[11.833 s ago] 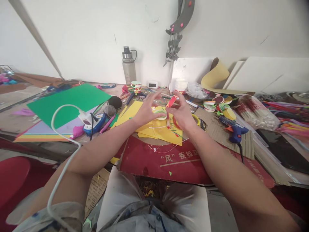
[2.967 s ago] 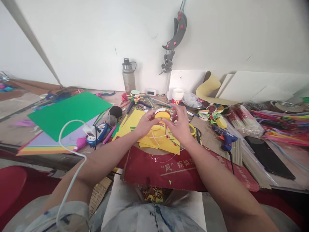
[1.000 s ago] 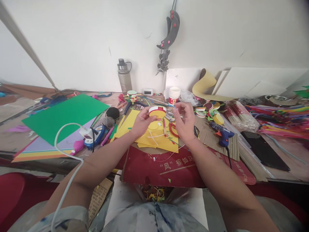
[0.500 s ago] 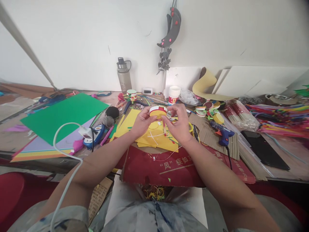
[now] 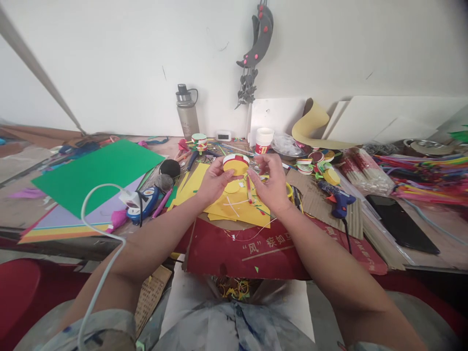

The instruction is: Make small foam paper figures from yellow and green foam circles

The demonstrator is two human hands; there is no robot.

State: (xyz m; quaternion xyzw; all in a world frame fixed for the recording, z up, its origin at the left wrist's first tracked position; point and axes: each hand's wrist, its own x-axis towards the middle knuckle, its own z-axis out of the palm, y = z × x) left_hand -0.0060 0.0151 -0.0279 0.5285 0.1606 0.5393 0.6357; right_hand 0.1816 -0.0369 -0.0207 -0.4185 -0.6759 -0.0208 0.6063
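My left hand [image 5: 214,181] grips a small round drum-shaped piece [image 5: 236,164] with a yellow face, a white rim and a red patch, held up above the yellow paper sheets [image 5: 234,204]. My right hand [image 5: 268,184] is right beside it, fingers curled and pinched at the drum's right edge; what they pinch is too small to make out. A red strip [image 5: 249,190] lies on the yellow paper below my hands. Both forearms reach over a red cardboard sheet [image 5: 256,251].
A green sheet [image 5: 98,168] over purple paper lies left, with a white cable [image 5: 91,229] and a blue tape dispenser [image 5: 144,204]. A blue glue gun [image 5: 338,200], a black phone [image 5: 400,224], finished round pieces [image 5: 318,163], a paper cup [image 5: 263,140] and a bottle [image 5: 186,112] sit right and behind.
Over the last second my right hand came back to the drum from a little to the right, and the drum tilted its yellow face more toward me. Earlier both hands worked flat on the paper.
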